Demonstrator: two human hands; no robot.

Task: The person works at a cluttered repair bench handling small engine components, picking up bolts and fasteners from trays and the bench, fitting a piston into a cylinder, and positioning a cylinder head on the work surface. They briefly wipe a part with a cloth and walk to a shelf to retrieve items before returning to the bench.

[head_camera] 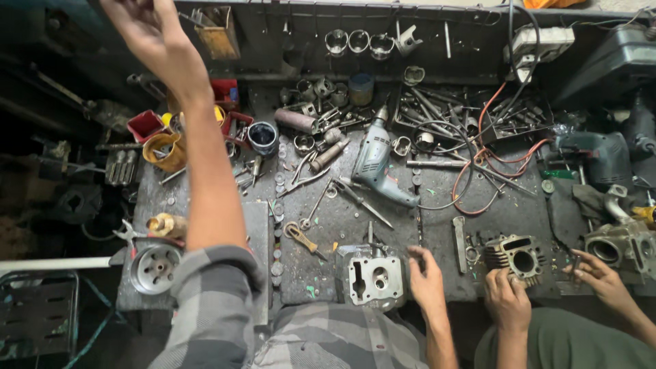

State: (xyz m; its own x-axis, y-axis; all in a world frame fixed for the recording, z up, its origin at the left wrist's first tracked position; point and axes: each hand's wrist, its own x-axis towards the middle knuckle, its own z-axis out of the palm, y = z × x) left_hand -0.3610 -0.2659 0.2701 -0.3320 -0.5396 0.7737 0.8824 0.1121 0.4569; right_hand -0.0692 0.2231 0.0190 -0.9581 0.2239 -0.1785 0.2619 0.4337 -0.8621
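Grey metal parts litter the dark surface (342, 219) below me. My left hand (147, 27) is raised high toward the wall rack, far from the surface; its fingers curl loosely and I cannot tell whether they hold anything, since the frame cuts them off. My right hand (425, 277) rests low at the near edge, fingers slightly spread and holding nothing, their tips just beside the cylinder head (370, 277), which lies flat at the front middle of the surface. A grey drill (376, 164) lies further back, with a screwdriver (362, 199) between it and the head. At my left elbow sits a pulley (156, 268). To the right, another person's 2 hands (509, 301) touch a finned cylinder (521, 258).
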